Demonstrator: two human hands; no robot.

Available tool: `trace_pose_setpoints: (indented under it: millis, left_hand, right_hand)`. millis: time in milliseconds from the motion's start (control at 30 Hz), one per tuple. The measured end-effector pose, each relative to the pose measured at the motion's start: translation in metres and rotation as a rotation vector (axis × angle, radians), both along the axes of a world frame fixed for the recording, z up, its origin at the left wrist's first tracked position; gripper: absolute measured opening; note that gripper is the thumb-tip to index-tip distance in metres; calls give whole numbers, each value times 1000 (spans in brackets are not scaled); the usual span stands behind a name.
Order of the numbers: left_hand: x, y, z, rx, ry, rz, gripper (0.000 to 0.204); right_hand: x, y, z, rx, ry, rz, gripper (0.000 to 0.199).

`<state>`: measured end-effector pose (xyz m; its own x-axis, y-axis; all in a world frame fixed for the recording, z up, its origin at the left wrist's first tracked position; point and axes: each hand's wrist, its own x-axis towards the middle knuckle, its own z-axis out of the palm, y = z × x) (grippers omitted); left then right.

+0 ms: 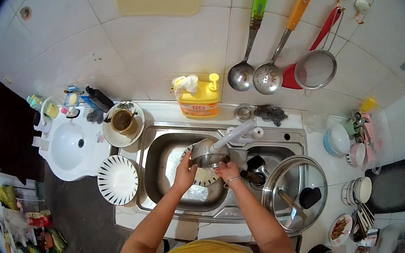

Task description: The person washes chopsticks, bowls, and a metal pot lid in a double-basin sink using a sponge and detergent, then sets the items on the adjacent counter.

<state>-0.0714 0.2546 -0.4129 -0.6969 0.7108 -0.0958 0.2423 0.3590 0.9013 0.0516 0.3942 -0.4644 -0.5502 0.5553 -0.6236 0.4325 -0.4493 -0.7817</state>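
Over the left basin of the steel sink (155, 169), both my hands hold a metal bowl (205, 154), tilted, beneath the white faucet (232, 135). My left hand (185, 171) grips its left side, fingers partly hidden by the bowl. At its lower right edge, my right hand (227, 172) is closed on the rim, with a bracelet on the wrist. Below the bowl, a white plate with dark stripes (205, 178) lies in the basin, partly covered. The right basin holds a dark-handled utensil (252, 177).
A glass lid (312, 214) rests over the sink's right side. A striped plate (118, 180) and a plate bearing a brown cup (124, 121) stand left. Behind are a yellow detergent jug (200, 98) and a dark scourer (271, 114). Ladles (241, 75) hang above; bowls (337, 140) stand right.
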Motion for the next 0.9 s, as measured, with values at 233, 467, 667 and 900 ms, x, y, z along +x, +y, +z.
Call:
trace_pose_setpoints:
  millis: [233, 467, 667, 900]
  left_hand:
    - [7, 17, -7, -4, -453, -26, 54]
    - [13, 6, -13, 109, 104, -437, 49]
    - [39, 7, 30, -132, 279, -427, 36]
    - [40, 18, -9, -58, -217, -494, 35]
  right_hand:
    - [30, -7, -4, 502, 7, -122, 13]
    - [48, -32, 35, 854, -26, -282, 33]
    - [72, -44, 43, 922, 1, -365, 35]
    - [103, -32, 81, 807, -264, -128, 34]
